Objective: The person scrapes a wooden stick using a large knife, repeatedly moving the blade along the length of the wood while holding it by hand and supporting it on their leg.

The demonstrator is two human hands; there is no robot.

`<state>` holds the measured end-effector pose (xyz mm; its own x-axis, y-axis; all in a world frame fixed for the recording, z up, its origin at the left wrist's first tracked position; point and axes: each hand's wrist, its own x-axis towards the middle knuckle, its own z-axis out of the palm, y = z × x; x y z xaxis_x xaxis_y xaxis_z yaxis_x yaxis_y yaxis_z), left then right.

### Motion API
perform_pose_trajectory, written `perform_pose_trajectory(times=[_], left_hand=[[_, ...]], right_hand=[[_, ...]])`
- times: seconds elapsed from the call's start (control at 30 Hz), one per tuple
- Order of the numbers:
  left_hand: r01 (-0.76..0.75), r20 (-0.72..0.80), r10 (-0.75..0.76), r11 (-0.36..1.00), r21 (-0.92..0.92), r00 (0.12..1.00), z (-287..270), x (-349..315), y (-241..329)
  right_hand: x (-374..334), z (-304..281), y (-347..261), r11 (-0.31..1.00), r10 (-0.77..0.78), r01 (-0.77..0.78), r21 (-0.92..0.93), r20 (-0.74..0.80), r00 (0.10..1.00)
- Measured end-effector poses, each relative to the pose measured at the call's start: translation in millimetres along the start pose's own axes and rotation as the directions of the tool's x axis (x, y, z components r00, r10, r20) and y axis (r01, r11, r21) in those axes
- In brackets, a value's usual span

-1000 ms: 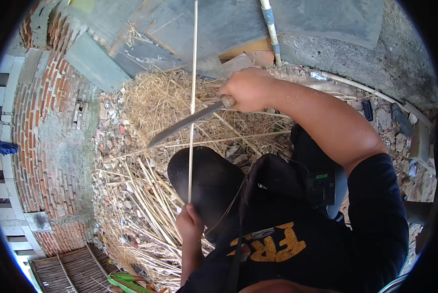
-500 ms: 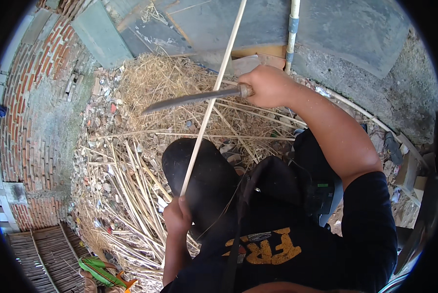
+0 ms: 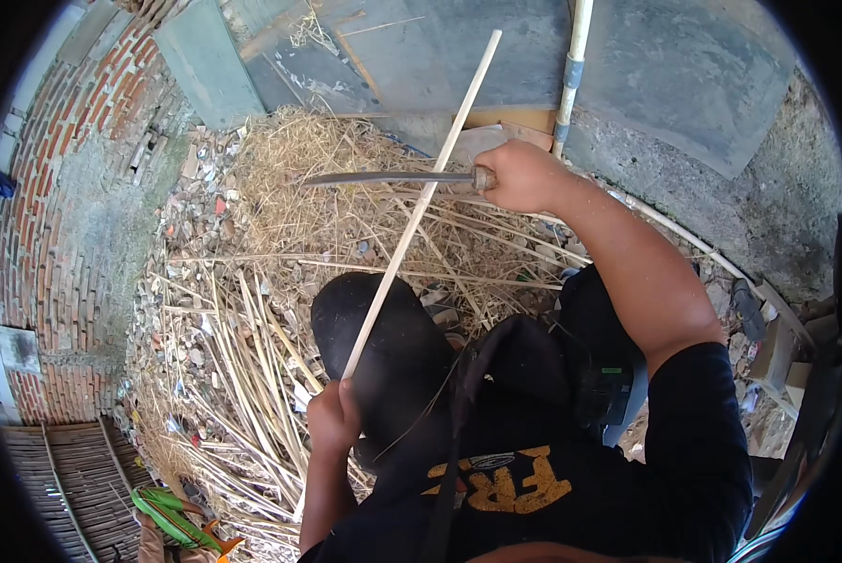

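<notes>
The left hand (image 3: 332, 418) was closed around the lower end of a long pale cane (image 3: 419, 206), which ran up and to the right from that grip, tilted, its far tip ending over the grey slabs (image 3: 496, 56) at the top of the view. The right hand (image 3: 524, 176) was clenched on the handle of a long dark blade (image 3: 383, 177), held roughly level and pointing to the person's left. The blade crossed the cane about midway along its length; whether the edge touched the cane or only passed in front of it could not be told. The handle itself was hidden inside the fist.

Below both lay a heap of dry straw and split canes (image 3: 280, 281), mixed with rubble. A second pole (image 3: 571, 66) stood near the right hand, cut off by the upper edge. A brick wall (image 3: 36, 244) curved along the left. The person's dark-clothed knee (image 3: 383, 338) sat beneath the cane's lower stretch.
</notes>
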<state>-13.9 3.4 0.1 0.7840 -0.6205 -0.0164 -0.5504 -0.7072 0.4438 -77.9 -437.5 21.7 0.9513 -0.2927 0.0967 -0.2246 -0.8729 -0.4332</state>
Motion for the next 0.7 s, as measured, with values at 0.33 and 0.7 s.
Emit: perform_pose_trajectory(times=[0.33,0.7], left_hand=[[-0.001,0.020,0.002,0.999,-0.043,1.000,4.3,0.9,-4.2],[-0.020,0.052,0.022,0.999,-0.042,0.998,-2.5,3.7,-4.5]], right_hand=[[-5.2,-2.0,-1.0,0.999,-0.004,0.001,0.037,0.093,0.996],[-8.3,-5.1,-19.7,0.999,-0.025,0.021,0.042,0.091,0.995]])
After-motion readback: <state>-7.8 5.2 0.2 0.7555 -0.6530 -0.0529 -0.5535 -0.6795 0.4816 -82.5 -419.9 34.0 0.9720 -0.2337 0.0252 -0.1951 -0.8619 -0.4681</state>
